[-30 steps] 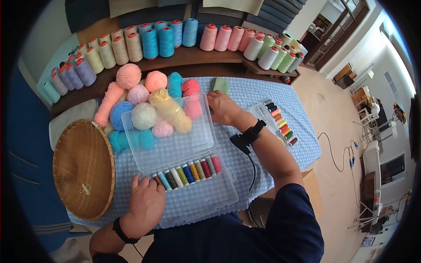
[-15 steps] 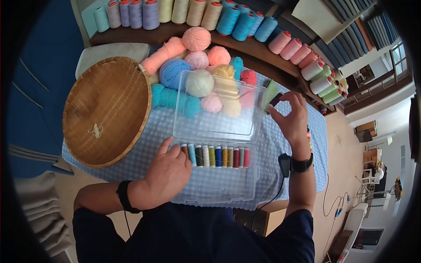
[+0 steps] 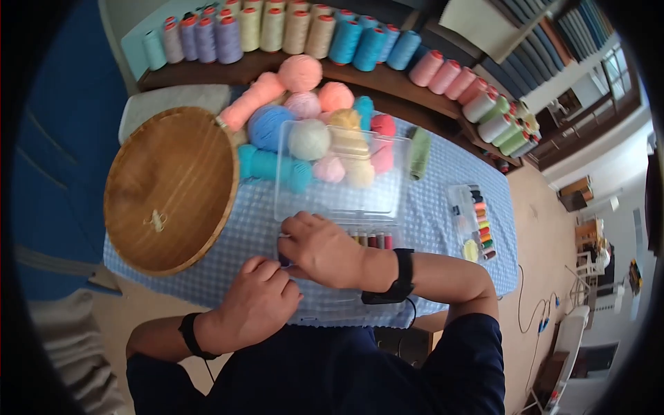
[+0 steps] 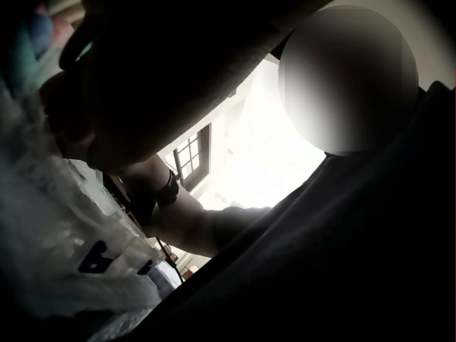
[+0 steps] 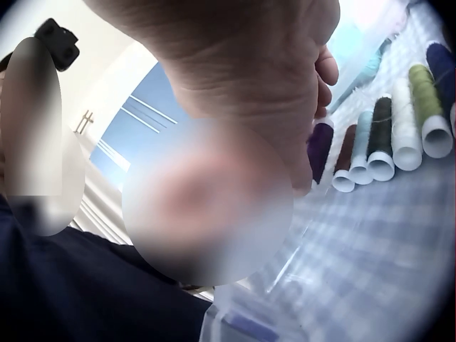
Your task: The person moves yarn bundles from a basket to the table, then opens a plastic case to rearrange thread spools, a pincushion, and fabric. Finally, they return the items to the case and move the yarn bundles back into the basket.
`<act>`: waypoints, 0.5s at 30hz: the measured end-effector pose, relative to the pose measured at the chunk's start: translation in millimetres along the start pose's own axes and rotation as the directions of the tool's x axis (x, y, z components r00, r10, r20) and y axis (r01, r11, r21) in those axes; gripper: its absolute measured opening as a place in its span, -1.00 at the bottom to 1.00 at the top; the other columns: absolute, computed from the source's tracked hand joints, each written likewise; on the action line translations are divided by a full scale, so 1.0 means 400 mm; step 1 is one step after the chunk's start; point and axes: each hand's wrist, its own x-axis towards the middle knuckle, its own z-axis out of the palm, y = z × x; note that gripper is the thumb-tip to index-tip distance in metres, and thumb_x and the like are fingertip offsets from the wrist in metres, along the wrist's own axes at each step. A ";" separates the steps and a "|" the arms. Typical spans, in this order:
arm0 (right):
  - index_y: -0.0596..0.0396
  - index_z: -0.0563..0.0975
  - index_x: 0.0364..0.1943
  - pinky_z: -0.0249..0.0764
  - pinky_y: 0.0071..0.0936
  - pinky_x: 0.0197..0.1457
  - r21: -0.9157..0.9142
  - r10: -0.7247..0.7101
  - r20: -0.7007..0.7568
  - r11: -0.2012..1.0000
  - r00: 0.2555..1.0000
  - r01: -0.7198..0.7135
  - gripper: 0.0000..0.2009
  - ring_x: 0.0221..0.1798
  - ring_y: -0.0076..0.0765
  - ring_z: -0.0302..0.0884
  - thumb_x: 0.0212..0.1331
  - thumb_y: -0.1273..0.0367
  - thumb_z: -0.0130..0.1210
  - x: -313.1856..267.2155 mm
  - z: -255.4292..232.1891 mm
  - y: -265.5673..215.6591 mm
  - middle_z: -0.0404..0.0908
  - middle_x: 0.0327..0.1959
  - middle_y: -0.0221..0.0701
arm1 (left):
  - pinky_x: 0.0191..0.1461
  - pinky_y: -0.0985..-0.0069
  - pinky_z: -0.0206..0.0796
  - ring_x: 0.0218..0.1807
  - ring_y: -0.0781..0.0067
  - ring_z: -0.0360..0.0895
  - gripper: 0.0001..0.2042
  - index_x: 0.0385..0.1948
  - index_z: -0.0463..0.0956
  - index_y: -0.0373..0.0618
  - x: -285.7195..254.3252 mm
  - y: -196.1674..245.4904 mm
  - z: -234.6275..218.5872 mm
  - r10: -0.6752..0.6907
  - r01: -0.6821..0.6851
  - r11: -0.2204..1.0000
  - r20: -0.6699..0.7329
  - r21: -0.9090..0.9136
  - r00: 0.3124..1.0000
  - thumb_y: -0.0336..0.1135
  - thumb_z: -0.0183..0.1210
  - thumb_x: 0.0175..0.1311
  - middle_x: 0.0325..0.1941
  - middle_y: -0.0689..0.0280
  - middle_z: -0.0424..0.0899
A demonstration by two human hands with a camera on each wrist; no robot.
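My right hand (image 3: 325, 252) is over the left end of a clear plastic box (image 3: 332, 304), pinching a dark purple spool of thread (image 5: 322, 146). In the right wrist view this spool stands beside a brown one (image 5: 344, 160) at the end of a row of thread spools (image 5: 406, 125) in several colours. My left hand (image 3: 259, 304) is at the box's left edge, its knuckles bent and its fingertips hidden, close to my right fingers. The box's clear lid (image 3: 294, 200) is raised behind the row.
Balls of yarn (image 3: 273, 128) lie behind the lid, with a green roll (image 3: 419, 153) to their right. A round woven basket (image 3: 173, 194) is at the left. Another box of spools (image 3: 460, 214) lies at the right. Large thread cones (image 3: 321, 36) line the shelf behind.
My right hand has brought the purple spool from the right side of the table across to the left end of the row. My left hand has shifted slightly down, its fingers more bent.
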 end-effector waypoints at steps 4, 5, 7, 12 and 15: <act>0.13 0.67 -0.15 0.56 -0.10 0.16 -0.046 -0.034 -0.041 0.998 0.999 0.032 -0.66 0.11 -0.01 0.58 0.06 0.24 0.47 -0.058 -0.039 0.007 0.59 0.04 -0.20 | 0.21 0.04 0.38 -0.02 0.07 0.58 -0.79 -0.39 0.62 -0.15 0.018 -0.012 0.016 0.096 -0.096 0.995 -0.057 -0.008 0.994 -0.30 0.47 0.11 -0.21 0.15 0.66; 0.13 0.68 -0.13 0.56 -0.09 0.15 -0.053 -0.008 -0.070 0.999 0.997 0.005 -0.65 0.10 -0.01 0.59 0.06 0.24 0.47 -0.081 -0.066 0.009 0.60 0.03 -0.21 | 0.22 0.03 0.38 0.00 0.06 0.58 -0.79 -0.37 0.63 -0.16 0.021 -0.011 0.013 0.067 -0.067 0.998 -0.017 -0.019 0.998 -0.30 0.47 0.11 -0.19 0.15 0.66; 0.13 0.67 -0.11 0.56 -0.06 0.14 -0.085 0.070 -0.171 0.993 0.983 -0.085 -0.66 0.04 0.03 0.61 0.08 0.28 0.47 -0.138 -0.121 0.023 0.62 -0.02 -0.21 | 0.29 -0.03 0.36 0.07 0.02 0.58 -0.78 -0.30 0.66 -0.20 0.031 -0.016 0.005 0.039 -0.035 0.998 0.074 -0.051 0.996 -0.30 0.46 0.11 -0.14 0.12 0.67; 0.13 0.71 -0.18 0.63 -0.09 0.04 -0.051 0.571 -0.638 0.638 0.517 -0.769 -0.82 -0.05 0.09 0.70 0.18 0.42 0.45 -0.419 -0.199 0.101 0.72 -0.15 -0.18 | 0.49 -0.14 0.27 0.17 -0.01 0.59 -0.72 -0.17 0.69 -0.25 0.042 -0.035 0.027 0.000 -0.004 1.000 0.159 0.023 0.987 -0.30 0.44 0.14 -0.05 0.09 0.67; 0.16 0.72 -0.34 0.63 0.09 -0.12 -0.058 0.689 -0.708 0.163 0.156 -0.985 -0.73 -0.20 0.22 0.75 0.32 0.21 0.33 -0.661 -0.188 0.153 0.76 -0.30 -0.03 | 0.55 -0.19 0.19 0.24 -0.05 0.59 -0.69 -0.11 0.68 -0.25 0.047 -0.041 0.034 -0.036 0.034 0.999 0.166 0.017 0.986 -0.28 0.43 0.18 0.00 0.07 0.67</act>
